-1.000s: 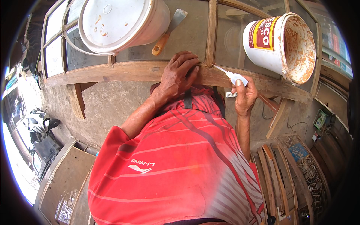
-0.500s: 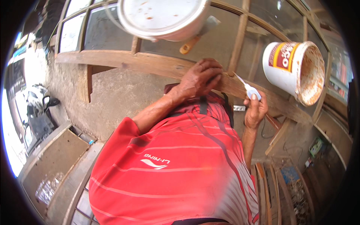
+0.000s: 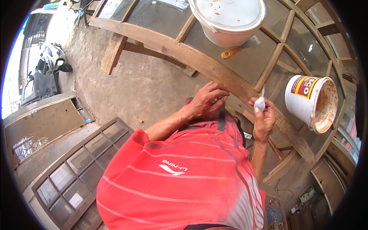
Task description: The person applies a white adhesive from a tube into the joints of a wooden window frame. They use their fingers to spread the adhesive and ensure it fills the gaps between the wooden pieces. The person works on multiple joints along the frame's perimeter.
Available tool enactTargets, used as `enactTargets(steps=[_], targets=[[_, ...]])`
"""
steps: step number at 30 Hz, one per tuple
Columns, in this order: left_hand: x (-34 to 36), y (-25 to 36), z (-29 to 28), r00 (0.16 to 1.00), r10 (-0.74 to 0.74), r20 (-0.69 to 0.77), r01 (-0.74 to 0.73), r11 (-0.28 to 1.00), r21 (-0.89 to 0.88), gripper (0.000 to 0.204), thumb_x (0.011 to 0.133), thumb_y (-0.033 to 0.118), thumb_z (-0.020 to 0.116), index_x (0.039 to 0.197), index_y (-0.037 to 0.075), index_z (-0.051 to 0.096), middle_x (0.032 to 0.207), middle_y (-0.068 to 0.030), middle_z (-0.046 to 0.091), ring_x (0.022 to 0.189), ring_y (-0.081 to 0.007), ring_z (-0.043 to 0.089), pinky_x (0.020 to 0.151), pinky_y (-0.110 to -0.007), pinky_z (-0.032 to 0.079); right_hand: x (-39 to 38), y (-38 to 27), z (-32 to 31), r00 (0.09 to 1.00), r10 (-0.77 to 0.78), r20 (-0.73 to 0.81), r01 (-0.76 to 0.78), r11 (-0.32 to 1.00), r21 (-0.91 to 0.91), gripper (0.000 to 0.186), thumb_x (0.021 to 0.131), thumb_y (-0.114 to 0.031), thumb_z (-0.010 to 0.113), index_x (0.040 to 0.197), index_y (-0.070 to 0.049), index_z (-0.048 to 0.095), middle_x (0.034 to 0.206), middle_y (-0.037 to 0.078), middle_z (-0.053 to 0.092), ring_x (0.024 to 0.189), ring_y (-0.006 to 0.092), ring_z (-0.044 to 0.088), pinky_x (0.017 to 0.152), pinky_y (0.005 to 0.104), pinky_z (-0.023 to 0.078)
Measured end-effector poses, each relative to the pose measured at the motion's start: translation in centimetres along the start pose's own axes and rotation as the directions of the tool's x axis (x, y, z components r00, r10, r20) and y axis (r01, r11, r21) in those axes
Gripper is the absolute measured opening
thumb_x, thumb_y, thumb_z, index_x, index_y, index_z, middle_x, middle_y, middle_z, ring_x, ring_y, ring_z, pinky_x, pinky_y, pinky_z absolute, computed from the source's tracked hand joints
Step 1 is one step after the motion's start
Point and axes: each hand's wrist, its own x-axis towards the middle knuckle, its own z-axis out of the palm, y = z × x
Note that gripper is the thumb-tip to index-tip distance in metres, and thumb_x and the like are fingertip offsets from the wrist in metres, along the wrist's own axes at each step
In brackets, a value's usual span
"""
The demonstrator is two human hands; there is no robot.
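My left hand [image 3: 210, 97] is bent with fingers curled at the lower edge of a wooden frame rail [image 3: 199, 63]; what lies under them is hidden. My right hand [image 3: 263, 119] holds a small white bottle [image 3: 259, 104] by its body, its thin nozzle pointing up beside the junction of rail and crossbar. Above, a white lidded bucket [image 3: 228, 11] stands on the glazed frame, with a putty knife [image 3: 230, 53] beside it. An open, putty-smeared bucket [image 3: 299, 103] lies on its side to the right.
A parked motorbike [image 3: 50, 63] is at the far left. A glazed wooden panel [image 3: 73, 176] lies at lower left, beside a board [image 3: 48, 122]. A small green device [image 3: 306, 194] with cables sits at lower right among timber pieces.
The view has swung, shifting the frame and buckets rightward. The bottle's nozzle has turned from pointing up-left to upright. My left fingers sit lower against the rail's edge.
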Motion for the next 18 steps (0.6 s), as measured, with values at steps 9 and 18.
enactTargets(steps=[9, 18], targets=[[-6.2, 2.2, -2.2, 0.982, -0.166, -0.087, 0.173, 0.981, 0.082, 0.024, 0.095, 0.004, 0.077, 0.119, 0.005, 0.074, 0.123, -0.0141, 0.073, 0.117, -0.0338, 0.070, 0.099, -0.046, 0.058, -0.7, -0.7, 7.6, 0.981, -0.142, 0.132, 0.188, 0.864, -0.468, 0.028, 0.096, -0.010, 0.082, 0.122, -0.004, 0.071, 0.111, 0.007, 0.070, 0.101, 0.0195, 0.068, 0.091, 0.0364, 0.055], [6.9, -2.2, -4.2, 0.844, -0.427, -0.324, 0.378, 0.903, -0.206, 0.105, 0.094, 0.007, 0.082, 0.174, 0.006, 0.014, 0.165, -0.0274, 0.041, 0.134, -0.0364, 0.065, 0.099, -0.041, 0.066, 1.4, 1.1, 8.0, 0.960, -0.261, 0.097, 0.263, 0.735, -0.625, 0.025, 0.097, -0.008, 0.081, 0.118, -0.001, 0.071, 0.107, 0.011, 0.071, 0.099, 0.0250, 0.069, 0.093, 0.0413, 0.055]])
